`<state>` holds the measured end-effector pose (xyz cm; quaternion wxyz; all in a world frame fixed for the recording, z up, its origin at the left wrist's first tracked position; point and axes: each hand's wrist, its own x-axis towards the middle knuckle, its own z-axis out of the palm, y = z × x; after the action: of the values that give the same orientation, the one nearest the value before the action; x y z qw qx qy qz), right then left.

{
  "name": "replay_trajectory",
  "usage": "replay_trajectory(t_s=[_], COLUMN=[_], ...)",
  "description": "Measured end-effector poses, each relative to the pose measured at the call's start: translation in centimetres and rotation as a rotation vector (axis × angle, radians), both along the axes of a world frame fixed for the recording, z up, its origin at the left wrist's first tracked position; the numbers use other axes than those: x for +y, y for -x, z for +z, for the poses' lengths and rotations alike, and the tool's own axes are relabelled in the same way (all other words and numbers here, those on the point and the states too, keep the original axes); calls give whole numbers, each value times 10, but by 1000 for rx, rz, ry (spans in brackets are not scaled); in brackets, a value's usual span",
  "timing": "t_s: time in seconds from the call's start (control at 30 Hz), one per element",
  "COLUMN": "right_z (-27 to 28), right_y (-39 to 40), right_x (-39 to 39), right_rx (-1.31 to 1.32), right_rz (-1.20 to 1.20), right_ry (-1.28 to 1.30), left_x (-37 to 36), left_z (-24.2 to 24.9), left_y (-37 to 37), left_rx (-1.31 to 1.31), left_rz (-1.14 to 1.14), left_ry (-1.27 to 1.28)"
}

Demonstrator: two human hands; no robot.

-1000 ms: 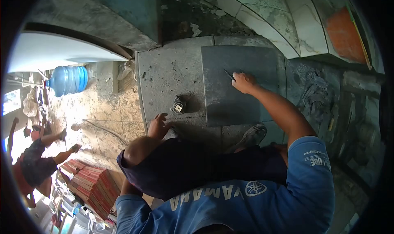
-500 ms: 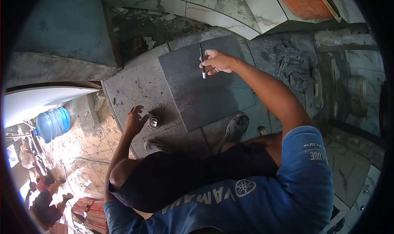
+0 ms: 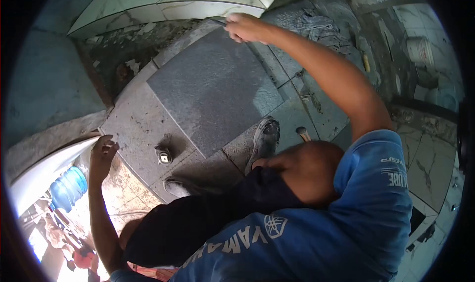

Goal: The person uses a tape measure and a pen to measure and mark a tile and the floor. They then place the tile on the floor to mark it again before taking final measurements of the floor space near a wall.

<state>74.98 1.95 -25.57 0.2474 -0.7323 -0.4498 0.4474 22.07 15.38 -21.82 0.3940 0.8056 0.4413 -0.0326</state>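
My right hand [image 3: 241,27] is closed round a slim dark pen [image 3: 215,21] at the far edge of a large grey tile [image 3: 203,89]. The tile lies at an angle on the dusty floor. My left hand [image 3: 103,151] is off the tile to the left, beside the end of a white curved panel [image 3: 54,165]; its fingers are loosely bent and apart, and I see nothing in them. A small dark object with a pale square face [image 3: 164,156] sits on the floor between the tile and my left hand.
A brush [image 3: 303,132] lies by my right knee. Crumpled cloth [image 3: 324,32] and a white bucket [image 3: 419,51] are at the right. A blue water jug [image 3: 68,188] stands at the left. Beyond the tile runs a tiled ledge [image 3: 198,10] over a rubble-strewn gap.
My right hand has moved with the pen from above the tile to its far edge. My left hand has moved left, away from the small dark object. The view has shifted.
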Motion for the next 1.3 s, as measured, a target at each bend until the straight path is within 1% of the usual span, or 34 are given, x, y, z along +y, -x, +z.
replay_trajectory(t_s=[0.03,0.1,0.13,0.23,0.3,0.33,0.37,0.4,0.43,0.47,0.5,0.53,0.57,0.63,0.67,0.7,0.73,0.8,0.83,0.9,1.0,1.23,1.27,1.3], right_z=[-6,-41,-59,-108,-114,-124,-137,-147,-153,-158,-160,-158,-153,-152,-154,-156,-165,-183,-180,-171,-160,-174,-183,-181], right_y=[-6,-18,-20,-13,6,14,22,27,34,40,45,48,50,56,56,55,54,52,50,44,32,21,20,21], right_x=[-25,-80,-109,-188,-221,-231,-240,-246,-250,-252,-253,-254,-252,-249,-249,-249,-252,-254,-251,-245,-235,-234,-235,-232], right_rx=[-88,-243,-333,-524,-691,-676,-634,-590,-579,-564,-550,-546,-557,-562,-558,-554,-552,-498,-495,-531,-508,-470,-550,-630], right_rz=[-21,-86,-122,-255,-234,-234,-400,-563,-565,-648,-730,-733,-715,-697,-696,-692,-687,-771,-772,-758,-751,-756,-760,-761], right_ry=[11,-14,16,30,17,16,46,79,86,51,12,12,58,101,75,50,52,-73,-73,27,-4,12,-21,-53], left_x=[3,5,-1,-19,-34,-41,-45,-56,-70,-78,-88,-96,-107,-119,-126,-138,-150,-163,-165,-162,-161,-156,-157,-157], left_z=[-8,-27,-26,-46,-66,-86,-101,-98,-95,-108,-132,-149,-153,-204,-213,-219,-218,-204,-196,-187,-183,-175,-175,-174], left_y=[4,7,-5,-27,-40,-40,-42,-62,-84,-90,-92,-96,-106,-99,-104,-112,-120,-134,-140,-143,-143,-147,-148,-149], left_rx=[0,41,99,189,268,268,264,276,289,298,265,227,201,243,241,246,254,262,265,288,285,288,294,294], left_rz=[-15,-28,-94,-142,-201,-183,-164,-61,41,39,189,341,399,493,494,517,540,547,546,539,511,491,484,479], left_ry=[3,116,106,265,322,392,461,523,588,591,606,617,590,535,534,404,275,254,230,226,199,256,264,266])
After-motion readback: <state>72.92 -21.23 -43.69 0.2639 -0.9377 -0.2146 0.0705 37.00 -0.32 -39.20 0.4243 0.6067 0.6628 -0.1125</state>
